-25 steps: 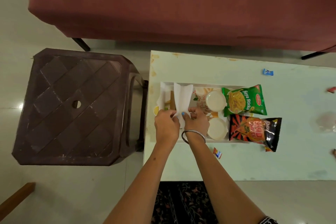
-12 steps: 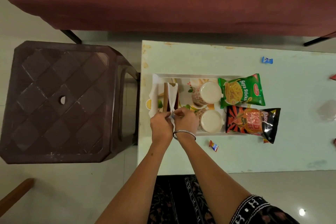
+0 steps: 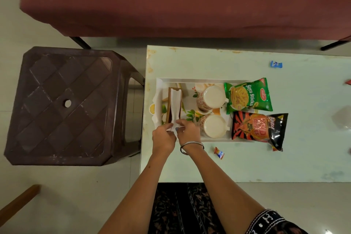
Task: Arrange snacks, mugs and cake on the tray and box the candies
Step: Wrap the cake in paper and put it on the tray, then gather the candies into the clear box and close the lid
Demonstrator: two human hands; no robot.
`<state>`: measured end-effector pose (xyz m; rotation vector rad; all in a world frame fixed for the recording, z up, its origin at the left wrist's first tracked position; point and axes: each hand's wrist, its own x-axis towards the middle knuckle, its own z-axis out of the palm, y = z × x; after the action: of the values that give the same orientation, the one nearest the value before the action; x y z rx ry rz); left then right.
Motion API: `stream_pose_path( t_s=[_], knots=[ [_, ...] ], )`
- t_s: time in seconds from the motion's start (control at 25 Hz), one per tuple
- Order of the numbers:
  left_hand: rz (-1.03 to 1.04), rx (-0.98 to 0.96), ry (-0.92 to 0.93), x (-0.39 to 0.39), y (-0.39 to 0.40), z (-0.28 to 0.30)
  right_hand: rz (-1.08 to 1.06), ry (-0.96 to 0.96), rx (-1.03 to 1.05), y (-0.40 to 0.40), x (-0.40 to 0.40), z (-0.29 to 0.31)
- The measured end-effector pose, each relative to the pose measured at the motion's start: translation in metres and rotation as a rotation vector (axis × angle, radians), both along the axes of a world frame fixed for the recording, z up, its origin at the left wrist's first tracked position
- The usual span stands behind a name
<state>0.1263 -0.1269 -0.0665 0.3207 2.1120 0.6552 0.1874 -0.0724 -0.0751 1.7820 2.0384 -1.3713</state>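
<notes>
Both hands pinching white paper at the tray's near-left end

Left hand (image 3: 163,137) and right hand (image 3: 187,132) pinch thin creased paper (image 3: 175,106) over a brown wedge in the white tray (image 3: 207,80); right of it, two round glossy mugs (image 3: 209,98), then crinkly snack packets (image 3: 247,94).

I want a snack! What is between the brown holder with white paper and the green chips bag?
In the head view, a white patterned mug sits on the tray between the brown holder and the green soya sticks bag.
</notes>
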Motion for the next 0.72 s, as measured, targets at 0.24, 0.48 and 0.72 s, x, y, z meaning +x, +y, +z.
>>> stream_pose_path(
  t_s=[0.24, 0.48, 0.72],
  knots=[
    [0.026, 0.009, 0.094, 0.014, -0.012, 0.013, -0.1, 0.132, 0.184, 0.032, 0.064, 0.039],
    [0.244, 0.087, 0.339, 0.025, -0.009, 0.022, -0.51, 0.09, 0.559, 0.106, 0.164, 0.065],
    [0.408, 0.024, 0.434, -0.004, 0.01, 0.016, -0.961, -0.073, 0.313, 0.167, 0.263, 0.029]
  ],
)
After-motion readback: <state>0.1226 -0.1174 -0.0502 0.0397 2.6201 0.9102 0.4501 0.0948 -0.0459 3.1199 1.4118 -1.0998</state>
